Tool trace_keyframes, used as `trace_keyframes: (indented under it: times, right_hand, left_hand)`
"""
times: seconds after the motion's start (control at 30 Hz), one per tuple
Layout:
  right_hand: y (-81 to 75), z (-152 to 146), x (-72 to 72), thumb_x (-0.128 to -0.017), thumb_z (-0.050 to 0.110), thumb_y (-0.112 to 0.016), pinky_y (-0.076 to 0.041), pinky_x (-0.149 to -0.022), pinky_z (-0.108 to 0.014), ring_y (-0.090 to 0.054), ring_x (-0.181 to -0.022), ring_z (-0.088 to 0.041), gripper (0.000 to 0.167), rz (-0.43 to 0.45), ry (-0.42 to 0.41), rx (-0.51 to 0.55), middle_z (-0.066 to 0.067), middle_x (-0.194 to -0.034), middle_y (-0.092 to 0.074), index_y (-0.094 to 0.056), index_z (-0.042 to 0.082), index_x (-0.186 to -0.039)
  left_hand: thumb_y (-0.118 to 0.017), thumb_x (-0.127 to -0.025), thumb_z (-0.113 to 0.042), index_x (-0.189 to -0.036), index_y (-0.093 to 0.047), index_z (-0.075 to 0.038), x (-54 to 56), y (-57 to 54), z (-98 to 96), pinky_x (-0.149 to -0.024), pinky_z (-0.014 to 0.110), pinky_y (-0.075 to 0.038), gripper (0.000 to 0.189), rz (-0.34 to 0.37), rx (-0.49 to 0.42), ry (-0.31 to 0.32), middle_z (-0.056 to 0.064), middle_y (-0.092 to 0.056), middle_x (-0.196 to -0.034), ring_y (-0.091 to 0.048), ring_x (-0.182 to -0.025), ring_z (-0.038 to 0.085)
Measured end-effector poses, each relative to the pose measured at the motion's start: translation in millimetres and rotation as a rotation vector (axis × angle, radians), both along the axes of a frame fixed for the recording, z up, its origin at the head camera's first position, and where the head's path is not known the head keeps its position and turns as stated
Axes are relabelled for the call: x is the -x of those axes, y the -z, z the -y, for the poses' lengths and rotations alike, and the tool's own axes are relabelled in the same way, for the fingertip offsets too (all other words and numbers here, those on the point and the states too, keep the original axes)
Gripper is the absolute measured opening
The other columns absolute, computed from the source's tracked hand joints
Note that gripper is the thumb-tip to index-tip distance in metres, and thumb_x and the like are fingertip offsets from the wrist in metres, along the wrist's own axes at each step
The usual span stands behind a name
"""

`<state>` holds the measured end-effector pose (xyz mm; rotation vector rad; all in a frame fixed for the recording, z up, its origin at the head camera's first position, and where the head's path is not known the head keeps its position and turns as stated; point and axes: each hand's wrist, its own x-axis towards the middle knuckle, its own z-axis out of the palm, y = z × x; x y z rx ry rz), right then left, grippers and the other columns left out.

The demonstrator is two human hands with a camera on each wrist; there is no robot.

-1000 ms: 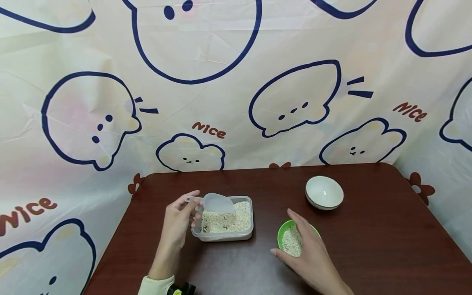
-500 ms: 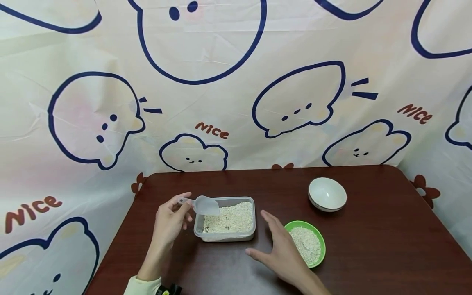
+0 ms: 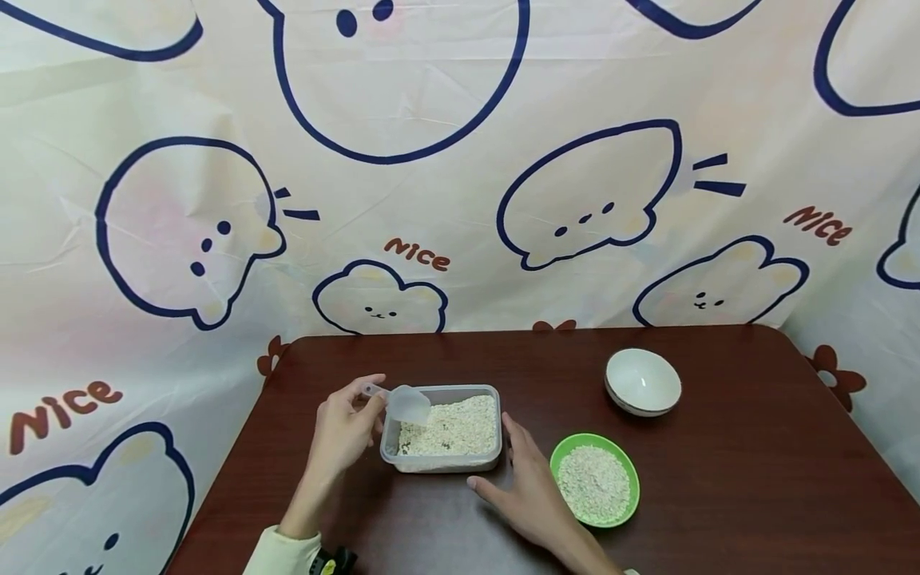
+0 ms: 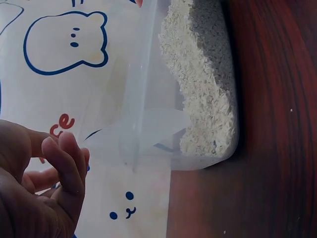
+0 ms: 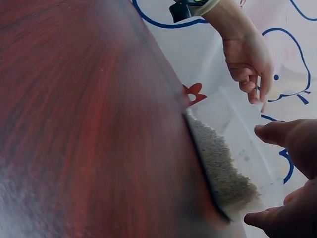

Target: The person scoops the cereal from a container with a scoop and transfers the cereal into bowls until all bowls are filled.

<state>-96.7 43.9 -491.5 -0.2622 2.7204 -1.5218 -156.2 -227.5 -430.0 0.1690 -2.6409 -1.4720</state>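
My left hand (image 3: 341,427) pinches the short handle of a translucent plastic scoop (image 3: 408,406), its cup tilted over the left end of a clear plastic container (image 3: 442,462). Pale grains (image 3: 460,423) fill much of this container, heaped unevenly against its wall in the left wrist view. My right hand (image 3: 530,499) is at the container's right side, thumb and fingers spread and fingertips right at the wall. In the right wrist view, the thumb and fingers (image 5: 272,133) come close to the container's end. Just right of that hand stands a green bowl (image 3: 634,499) holding more pale grains (image 3: 595,483).
A white bowl (image 3: 643,382) stands at the back right of the dark reddish-brown table (image 3: 740,471). Behind the table hangs a pale cloth (image 3: 460,200) printed with blue-outlined cartoon animals. A black strap (image 3: 332,561) is on my left wrist.
My right hand has moved left from over the green bowl to the container's right side. The scoop has shifted from over the container's middle to its left end.
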Motion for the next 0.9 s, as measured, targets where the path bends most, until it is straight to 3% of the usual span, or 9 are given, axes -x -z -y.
trace_keyframes:
  times: [0.1,0.43,0.67,0.9]
  right_hand:
    - [4.7,2,1.3,-0.090,0.032,-0.088,-0.054,-0.110,-0.050,-0.061,-0.138,-0.041,0.103,0.016,-0.007,0.030,-0.024,-0.166,-0.042,-0.028,-0.002,-0.166]
    - [16.6,5,4.1,-0.097,0.029,-0.082,-0.049,-0.116,-0.043,-0.051,-0.149,-0.042,0.096,0.006,-0.019,0.128,-0.028,-0.167,-0.039,-0.025,-0.006,-0.166]
    - [19.5,7,5.6,-0.100,0.027,-0.079,-0.047,-0.117,-0.042,-0.048,-0.151,-0.042,0.090,-0.005,-0.026,0.188,-0.029,-0.168,-0.038,-0.026,-0.007,-0.165]
    - [22.8,8,5.9,-0.101,0.020,-0.077,-0.049,-0.115,-0.044,-0.052,-0.148,-0.042,0.083,-0.034,-0.010,0.203,-0.029,-0.165,-0.043,-0.029,-0.007,-0.164]
  left_hand:
    - [-0.066,-0.104,-0.013,-0.135,-0.072,-0.011,2.1,2.8,-2.4,-0.044,0.027,-0.048,0.031,0.017,-0.021,-0.002,0.011,-0.066,-0.071,-0.059,-0.051,0.021]
    - [-0.063,-0.102,-0.003,-0.133,-0.072,-0.004,2.4,11.3,-17.0,-0.045,0.023,-0.047,0.032,0.087,-0.193,0.060,0.022,-0.076,-0.094,-0.061,-0.056,0.017]
    - [-0.060,-0.102,-0.001,-0.135,-0.071,-0.003,-3.2,14.6,-32.8,-0.043,0.022,-0.045,0.035,0.140,-0.288,0.109,0.019,-0.075,-0.094,-0.060,-0.056,0.016]
    - [-0.061,-0.101,0.000,-0.130,-0.072,0.001,-9.1,16.4,-46.6,-0.042,0.020,-0.043,0.031,0.158,-0.362,0.119,0.014,-0.076,-0.091,-0.060,-0.056,0.010]
